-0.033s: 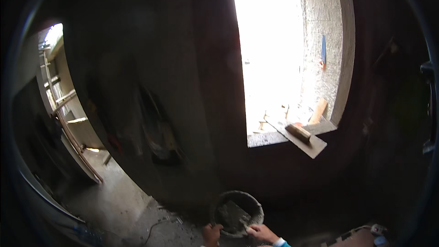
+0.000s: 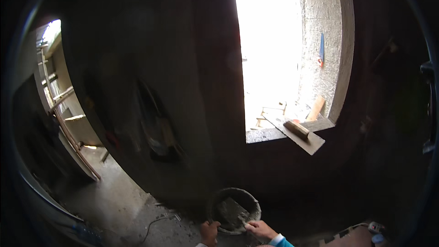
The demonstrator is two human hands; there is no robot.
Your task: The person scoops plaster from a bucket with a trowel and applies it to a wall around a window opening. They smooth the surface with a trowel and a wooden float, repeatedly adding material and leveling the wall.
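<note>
A round dark bucket (image 2: 259,209) with a mortar-caked rim stands at the lower middle, grey wet mortar inside it. My left hand (image 2: 210,233) is closed on its near-left rim. At the near-right side of the bucket, my right hand (image 2: 260,229) is closed round the handle of a trowel (image 2: 234,212). The trowel's grey, mortar-smeared blade lies inside the bucket, pointing to the far left, and the mortar makes its edges hard to tell. My fingers hide most of the handle.
A plastering float (image 2: 296,130) with a wooden handle juts over the window sill (image 2: 264,136). A blue-bladed tool (image 2: 322,48) sits against the window's side wall, above a wood piece (image 2: 315,108). A power strip (image 2: 376,227) lies lower right; a cord (image 2: 149,229) crosses the floor left.
The view has shifted slightly, so the window, float and bucket appear a little higher and further left. Both hands keep their holds.
</note>
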